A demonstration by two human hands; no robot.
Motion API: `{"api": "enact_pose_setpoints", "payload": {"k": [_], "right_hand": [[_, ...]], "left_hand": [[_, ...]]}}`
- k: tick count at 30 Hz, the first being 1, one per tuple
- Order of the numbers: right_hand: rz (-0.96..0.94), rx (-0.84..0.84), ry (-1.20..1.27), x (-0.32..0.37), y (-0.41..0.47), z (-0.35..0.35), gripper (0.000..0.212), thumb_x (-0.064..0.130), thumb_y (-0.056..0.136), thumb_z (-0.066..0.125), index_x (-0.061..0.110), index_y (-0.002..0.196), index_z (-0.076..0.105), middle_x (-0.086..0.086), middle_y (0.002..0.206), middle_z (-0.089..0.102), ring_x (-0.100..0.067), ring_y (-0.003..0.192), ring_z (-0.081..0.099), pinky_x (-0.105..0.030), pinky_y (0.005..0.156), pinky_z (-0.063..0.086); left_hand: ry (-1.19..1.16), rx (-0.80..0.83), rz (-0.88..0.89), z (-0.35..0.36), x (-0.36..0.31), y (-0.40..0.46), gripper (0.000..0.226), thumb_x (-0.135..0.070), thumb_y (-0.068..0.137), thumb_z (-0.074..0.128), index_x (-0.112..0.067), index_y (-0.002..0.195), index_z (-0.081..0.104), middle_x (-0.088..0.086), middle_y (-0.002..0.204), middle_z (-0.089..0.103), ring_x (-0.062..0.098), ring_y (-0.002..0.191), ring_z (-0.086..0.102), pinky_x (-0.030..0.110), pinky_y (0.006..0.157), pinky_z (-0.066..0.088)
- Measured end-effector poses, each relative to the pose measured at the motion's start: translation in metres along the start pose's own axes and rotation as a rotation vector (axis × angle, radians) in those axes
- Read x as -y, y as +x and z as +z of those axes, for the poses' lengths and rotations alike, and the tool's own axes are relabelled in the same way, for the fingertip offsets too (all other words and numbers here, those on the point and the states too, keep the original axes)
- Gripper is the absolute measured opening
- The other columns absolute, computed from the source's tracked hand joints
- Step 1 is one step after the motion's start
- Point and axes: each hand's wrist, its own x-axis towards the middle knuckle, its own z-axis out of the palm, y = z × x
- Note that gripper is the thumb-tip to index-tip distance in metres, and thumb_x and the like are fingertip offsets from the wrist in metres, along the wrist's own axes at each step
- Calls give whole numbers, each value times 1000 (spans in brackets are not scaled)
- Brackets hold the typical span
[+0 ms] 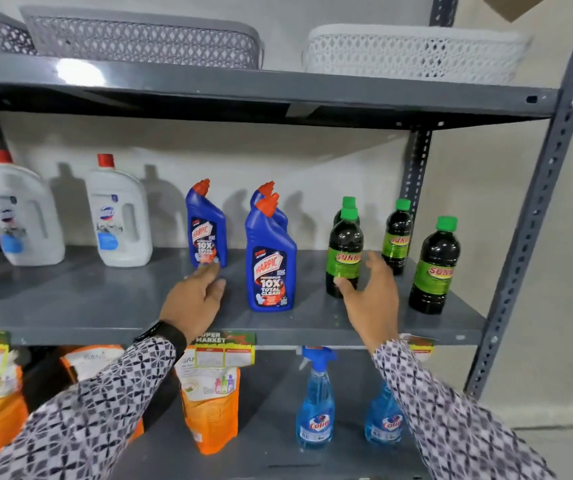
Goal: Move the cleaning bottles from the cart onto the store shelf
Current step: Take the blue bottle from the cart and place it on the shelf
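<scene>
head | left hand [193, 299] fingers together, empty | right hand [371, 292] fingers apart by green bottle [344, 254]

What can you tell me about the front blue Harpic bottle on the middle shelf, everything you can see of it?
The front blue Harpic bottle looks like glossy blue plastic, with an angled neck and an orange-red cap tilted up to the right. Its label reads Harpic, 10X Total Clean. It stands upright near the front of the grey middle shelf, capped, directly before another like it. Neither the left hand nor the right hand touches it.
</scene>
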Motion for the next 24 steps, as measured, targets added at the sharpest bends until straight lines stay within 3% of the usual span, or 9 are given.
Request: {"api": "enact_pose_setpoints", "payload": {"k": [5,9,11,13,16,18,20,22,24], "right_hand": [[-490,38,79,31,-75,21,53,17,92,76,6,140,57,-11,133,61,-25,125,60,-31,108,49],[-771,339,120,58,-158,86,43,19,93,73,9,134,65,-12,132,66,-26,125,64,-29,108,50],[-914,503,128,66,-203,131,39,19,95,70,9,133,67,-11,131,67,-27,121,66,-32,102,54],[-1010,676,114,73,-249,185,39,18,94,69,11,133,67,-10,131,68,-28,119,65,-35,97,56],[-988,1038,15,77,-320,272,47,28,89,69,16,134,64,-7,133,64,-27,122,63,-41,100,55],[-933,1315,-82,78,-372,337,58,42,87,70,16,138,61,-8,139,62,-30,129,60,-47,107,52],[-860,1544,-251,76,-405,384,73,55,87,67,17,148,54,-9,153,53,-32,143,49,-50,120,38],[-770,1775,-378,74,-442,434,81,59,87,63,19,155,47,-11,161,45,-33,152,39,-46,126,29],[-609,1957,-462,66,-482,477,75,52,90,69,19,154,47,-12,156,51,-31,146,48,-40,120,38]], "left_hand": [[-86,-332,85,-32,18,-92,46,-22,100,59,-22,146,55,-4,155,51,10,147,44,9,115,32],[-49,-425,-54,-46,67,-188,46,-20,95,59,-16,141,60,1,148,59,15,133,57,33,106,49],[-47,-419,-207,-49,108,-231,47,-18,93,58,-17,140,61,2,143,63,15,128,60,32,101,51],[-42,-378,-389,-56,157,-274,47,-16,89,57,-19,135,65,1,132,70,11,116,64,17,101,46],[-117,-301,-755,-59,236,-329,41,-8,86,62,-25,121,73,-8,108,75,-7,88,65,-6,85,39],[-230,-186,-1046,-50,310,-375,38,-22,84,58,-32,117,74,-5,110,80,-1,90,74,17,93,55],[-291,-94,-1291,-31,369,-414,48,-40,82,52,-25,123,72,5,123,77,23,112,73,41,103,55],[-393,-77,-1532,-29,413,-445,48,-36,91,57,-11,131,65,16,131,70,33,122,67,42,105,53],[-532,-100,-1668,-28,445,-468,36,-19,97,60,1,126,66,22,132,66,31,115,70,31,92,56]]}}
